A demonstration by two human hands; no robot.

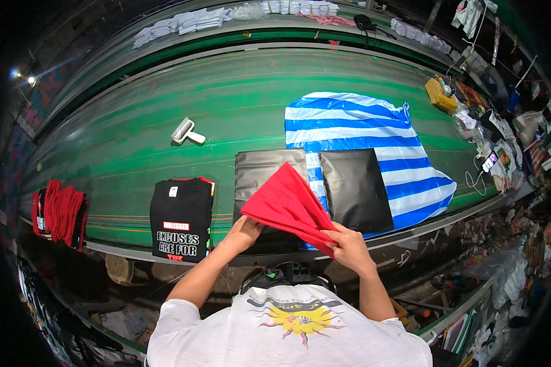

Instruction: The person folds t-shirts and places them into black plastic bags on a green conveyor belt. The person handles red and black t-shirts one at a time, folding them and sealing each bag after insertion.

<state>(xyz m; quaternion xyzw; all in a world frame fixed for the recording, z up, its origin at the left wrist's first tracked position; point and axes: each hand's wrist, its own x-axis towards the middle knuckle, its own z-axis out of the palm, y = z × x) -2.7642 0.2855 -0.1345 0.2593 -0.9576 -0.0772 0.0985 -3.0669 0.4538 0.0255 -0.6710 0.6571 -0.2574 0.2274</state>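
A folded red cloth (287, 202), perhaps a garment, hangs tilted between my two hands, with one corner pointing away from me. My left hand (245, 234) grips its left corner, and my right hand (349, 245) pinches the layered edge at its right. Beneath the cloth is a black plastic sheet or bag (268, 163), partly hidden by the cloth. To the right, a second black plastic piece (356, 192) lies over a blue-and-white striped plastic bag (356, 119). Left of my left hand, a stack of folded T-shirts (183, 206) has a black printed one on top.
On the long green table (238, 110) sits a white lint roller (187, 133). Red folded garments (62, 208) are piled at the far left. White folded stacks (183, 23) line the table behind. At right lie a lit phone (490, 161) on a cable and clutter.
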